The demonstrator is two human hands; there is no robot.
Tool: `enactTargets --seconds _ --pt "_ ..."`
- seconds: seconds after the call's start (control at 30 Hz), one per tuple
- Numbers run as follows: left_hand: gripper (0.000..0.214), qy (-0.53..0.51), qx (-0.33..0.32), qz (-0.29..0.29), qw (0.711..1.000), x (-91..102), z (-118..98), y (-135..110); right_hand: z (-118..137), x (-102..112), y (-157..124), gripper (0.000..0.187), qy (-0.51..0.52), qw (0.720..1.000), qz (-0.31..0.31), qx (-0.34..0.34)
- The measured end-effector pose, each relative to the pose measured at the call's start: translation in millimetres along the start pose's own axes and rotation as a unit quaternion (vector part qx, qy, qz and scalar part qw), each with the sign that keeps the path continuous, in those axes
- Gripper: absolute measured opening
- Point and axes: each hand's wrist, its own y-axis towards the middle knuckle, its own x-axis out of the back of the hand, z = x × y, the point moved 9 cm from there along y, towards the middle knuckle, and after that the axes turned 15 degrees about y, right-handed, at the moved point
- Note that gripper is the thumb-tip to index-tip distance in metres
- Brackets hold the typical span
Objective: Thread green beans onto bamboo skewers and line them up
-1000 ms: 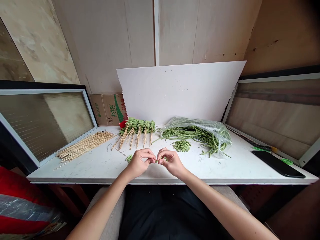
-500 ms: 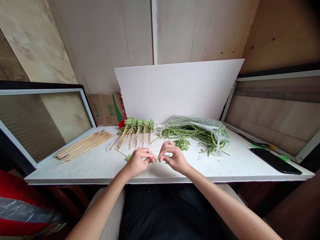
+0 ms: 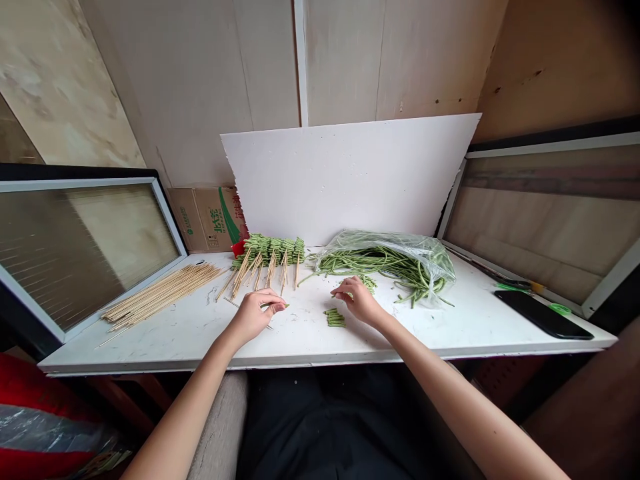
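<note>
My left hand (image 3: pixel 253 313) is closed in a pinch on a thin bamboo skewer (image 3: pixel 276 306) with a bit of green bean at its tip, low over the white table (image 3: pixel 450 327). My right hand (image 3: pixel 359 300) is further back, its fingers curled together at the edge of a small heap of cut bean pieces (image 3: pixel 370 283). What they pinch is hidden. A short row of cut green pieces (image 3: pixel 335 318) lies on the table between my hands. Finished bean skewers (image 3: pixel 270 257) lie in a fan behind my left hand.
Bare bamboo skewers (image 3: pixel 160 293) lie in a bundle at the left. A clear plastic bag of long beans (image 3: pixel 395 260) sits at the back right. A black phone (image 3: pixel 543 313) lies at the far right. A white board (image 3: pixel 350 173) and a cardboard box (image 3: pixel 207 217) stand behind.
My hands were pinched together over the table's front edge; they have parted. The left moved left and back, the right reached back to the cut heap. A row of pieces now lies between them.
</note>
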Motion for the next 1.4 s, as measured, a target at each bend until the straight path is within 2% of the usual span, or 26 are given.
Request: enactTargets --seconds 0.07,0.23,0.37,0.5,0.67,0.8,0.93,1.03,1.1,1.23,1.4 --pt "0.021 0.005 0.001 0.001 1.0 -0.4 -2 0 -1 -15 -4 0.026 0.008 1.0 0.018 -0.014" --pt "0.024 0.005 0.005 0.004 1.0 -3.0 -4 1 -2 -27 -9 0.015 0.012 1.0 0.009 -0.018" --pt "0.024 -0.003 0.012 0.02 1.0 -9.3 -6 1 -5 -35 -10 0.022 0.008 0.999 0.029 0.026" --pt "0.023 -0.003 0.013 0.03 0.999 -12.1 -8 -1 -11 -37 -11 0.029 0.011 0.999 0.034 0.018" --pt "0.021 0.029 -0.004 0.026 0.999 -8.3 -15 -2 -6 -32 -9 0.03 0.008 0.999 0.034 0.005" --pt "0.025 0.051 -0.016 0.038 0.998 -8.9 -26 -3 12 -23 -4 0.025 0.05 0.999 0.014 -0.011" --pt "0.024 0.039 -0.026 0.046 0.998 -16.0 -37 -5 50 -36 -4 0.027 0.134 0.989 0.056 -0.017" --pt "0.018 0.013 -0.012 0.042 0.999 -23.7 -38 -5 78 -47 -8 0.029 0.147 0.986 0.073 0.019" --pt "0.019 -0.003 -0.003 0.038 0.999 -27.7 -38 -6 90 -50 -9 0.025 0.133 0.988 0.062 0.049" --pt "0.03 -0.011 0.003 0.035 0.999 -28.2 -39 -6 94 -46 -9 0.022 0.113 0.989 0.026 0.093" --pt "0.006 0.042 -0.029 0.011 0.999 -16.5 -44 -4 91 -36 -6 0.019 0.112 0.989 0.006 0.099"
